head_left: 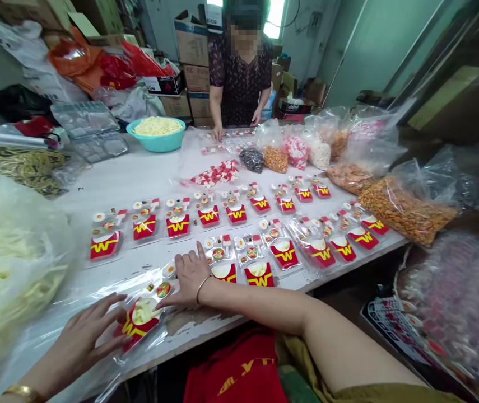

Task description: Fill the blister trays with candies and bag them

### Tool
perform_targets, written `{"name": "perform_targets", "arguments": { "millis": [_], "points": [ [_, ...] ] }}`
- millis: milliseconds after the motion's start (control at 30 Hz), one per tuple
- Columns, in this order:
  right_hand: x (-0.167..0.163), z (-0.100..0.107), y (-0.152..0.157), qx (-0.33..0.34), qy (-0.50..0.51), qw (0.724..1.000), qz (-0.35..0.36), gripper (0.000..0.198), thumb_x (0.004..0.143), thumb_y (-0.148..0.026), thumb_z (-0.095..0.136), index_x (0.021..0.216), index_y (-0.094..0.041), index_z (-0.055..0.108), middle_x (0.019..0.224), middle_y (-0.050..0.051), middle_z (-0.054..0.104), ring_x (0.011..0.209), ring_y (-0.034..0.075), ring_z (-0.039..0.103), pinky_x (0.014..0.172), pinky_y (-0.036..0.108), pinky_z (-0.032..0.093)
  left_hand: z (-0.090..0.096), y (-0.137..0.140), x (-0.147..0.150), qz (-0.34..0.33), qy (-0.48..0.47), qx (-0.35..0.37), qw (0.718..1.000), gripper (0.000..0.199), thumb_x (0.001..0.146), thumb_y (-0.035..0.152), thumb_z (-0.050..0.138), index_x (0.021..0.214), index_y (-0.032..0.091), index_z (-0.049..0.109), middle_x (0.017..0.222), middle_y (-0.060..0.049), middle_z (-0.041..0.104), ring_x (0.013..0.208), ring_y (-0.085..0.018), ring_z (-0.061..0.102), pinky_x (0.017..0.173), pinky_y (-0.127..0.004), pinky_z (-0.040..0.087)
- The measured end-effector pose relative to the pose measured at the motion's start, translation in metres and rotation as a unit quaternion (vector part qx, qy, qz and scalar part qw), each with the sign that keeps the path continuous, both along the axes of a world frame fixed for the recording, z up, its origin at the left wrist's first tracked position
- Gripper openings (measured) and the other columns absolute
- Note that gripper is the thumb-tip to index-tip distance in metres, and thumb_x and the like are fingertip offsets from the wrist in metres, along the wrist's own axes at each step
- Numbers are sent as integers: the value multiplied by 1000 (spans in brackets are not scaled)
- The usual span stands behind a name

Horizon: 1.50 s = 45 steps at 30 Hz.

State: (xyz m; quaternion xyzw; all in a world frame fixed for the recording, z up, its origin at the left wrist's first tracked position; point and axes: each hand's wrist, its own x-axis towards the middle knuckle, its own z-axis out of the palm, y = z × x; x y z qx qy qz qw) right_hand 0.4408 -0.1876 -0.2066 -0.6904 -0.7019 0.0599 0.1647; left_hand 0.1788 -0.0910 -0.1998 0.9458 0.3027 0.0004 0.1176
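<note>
A clear packet with a red fries carton [132, 330] marked with a yellow W lies at the table's near edge. Pale fry-shaped pieces [144, 311] fill the carton's opening, and small toy-food pieces [163, 289] sit above it. My left hand [90, 336] rests at the packet's left side, fingers apart and touching the red carton. My right hand [191, 274] lies over the packet's upper right, fingers spread and thumb near the pale pieces. It partly covers what lies beneath. Right of it, similar packets [259, 273] lie in a row.
Another row of packets [178, 225] crosses the table. Behind are a turquoise basin [161, 143] of pale pieces and bags of coloured pieces [275, 159]. A large bag [8, 268] stands at left, an orange-filled bag [405, 207] at right. Another person [241, 78] stands opposite.
</note>
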Motion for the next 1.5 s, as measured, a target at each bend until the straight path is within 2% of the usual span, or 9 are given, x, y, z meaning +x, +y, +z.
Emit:
{"name": "perform_targets", "arguments": {
  "millis": [167, 367, 700, 933, 1067, 1233, 1333, 1400, 1500],
  "points": [
    [1, 4, 6, -38, 44, 998, -34, 101, 58, -87, 45, 112, -3, 54, 101, 21, 63, 106, 35, 53, 109, 60, 6, 1, 3, 1, -6, -20, -114, 993, 32, 76, 50, 55, 108, 53, 57, 134, 12, 51, 118, -23, 53, 97, -39, 48],
    [-2, 9, 2, -48, 179, 981, -66, 68, 77, -75, 43, 97, -14, 66, 99, 14, 65, 104, 28, 55, 100, 47, 30, 20, -12, 22, 49, -96, -162, 981, 29, 85, 49, 46, 88, 25, 63, 139, -3, 42, 126, -24, 43, 103, -40, 42],
    [-10, 20, -14, -31, 333, 941, 60, 52, 86, -60, 46, 106, -18, 69, 96, 8, 68, 90, 20, 61, 80, 32, 45, 50, -22, 86, 46, -234, -178, 955, 24, 87, 40, 49, 78, 18, 53, 129, -10, 48, 124, -22, 41, 108, -40, 32],
    [-4, 27, -24, 1, 348, 936, 48, 18, 84, -36, 60, 82, -19, 66, 84, 3, 69, 85, 19, 60, 97, 43, 35, 51, -31, 102, 104, -258, -317, 907, 30, 87, 47, 47, 79, 19, 44, 73, 1, 59, 53, -8, 49, 54, -23, 41],
    [-2, 38, -23, 42, 318, 947, 19, 16, 87, -29, 54, 75, -20, 59, 73, -3, 63, 78, 15, 58, 108, 48, 16, 56, -34, 110, 122, -290, -318, 894, 28, 87, 46, 49, 79, 19, 43, 64, 5, 53, 56, -10, 56, 54, -21, 40],
    [10, 51, -18, 79, 305, 949, -11, 18, 90, -35, 50, 80, -22, 57, 74, -3, 61, 80, 16, 58, 108, 49, 16, 68, -32, 127, 144, -326, -265, 896, 29, 85, 45, 51, 74, 20, 43, 58, 6, 48, 51, -10, 53, 53, -22, 40],
    [24, 58, -25, 90, 404, 908, -60, 35, 86, -47, 53, 111, -23, 55, 105, 5, 62, 91, 18, 58, 96, 43, 38, 71, -31, 145, 204, -393, -241, 864, 29, 84, 45, 52, 73, 20, 43, 57, 6, 50, 48, -9, 49, 50, -22, 38],
    [37, 61, -36, 40, 523, 846, -98, 65, 75, -51, 64, 131, -23, 42, 117, 10, 56, 87, 19, 59, 76, 36, 49, 72, -34, 161, 248, -446, -216, 833, 30, 84, 46, 52, 72, 20, 41, 56, 6, 49, 47, -9, 46, 48, -21, 37],
    [65, 65, -62, -81, 640, 756, -110, 75, 70, -47, 68, 134, -21, 40, 98, 6, 60, 66, 15, 58, 55, 28, 48, 74, -46, 191, 224, -466, -232, 824, 31, 84, 48, 51, 73, 20, 41, 60, 4, 51, 54, -10, 52, 55, -23, 44]
  ]
}}
